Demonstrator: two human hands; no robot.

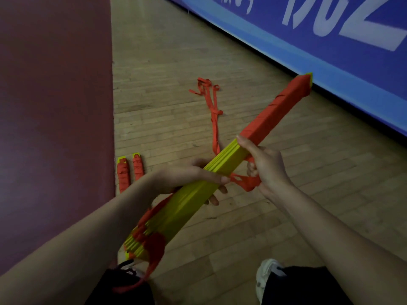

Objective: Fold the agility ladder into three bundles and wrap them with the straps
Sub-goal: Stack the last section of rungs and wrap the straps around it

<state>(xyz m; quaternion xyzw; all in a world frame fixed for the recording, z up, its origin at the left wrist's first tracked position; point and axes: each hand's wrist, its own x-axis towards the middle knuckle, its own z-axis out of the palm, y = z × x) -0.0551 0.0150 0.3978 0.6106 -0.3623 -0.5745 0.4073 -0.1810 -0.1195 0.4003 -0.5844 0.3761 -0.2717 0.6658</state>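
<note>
A pale wooden strip floor (220,249) is seen under everything. Beyond the far end of the held bundle, a blue banner (308,40) is stood along the floor's edge. It is printed with large white characters, which are cut off by the frame and cannot be read. To the left of the bundle, a dark red flat panel (55,106) fills that side of the view.

A long bundle of stacked yellow flat plastic rungs (191,201) is held in the air above the floor, slanted away from the person, its far tip near the banner. Its far half is bound tightly in a red woven strap (277,113). The middle is left bare yellow, and loose red loops hang from its near end.

The bundle is gripped at its middle by the left hand (187,177), its fingers curled round the rungs. Just beyond it, a stretch of the red strap is gripped in the closed fingers of the right hand (264,164), with the thumb laid along the bundle.

A loose tail of red strap (214,113) trails on the floor to the left of the bundle's wrapped half. Two shorter-looking wrapped bundles (123,175) lie side by side to the left of the held bundle. A white shoe (266,276) is seen below it.
</note>
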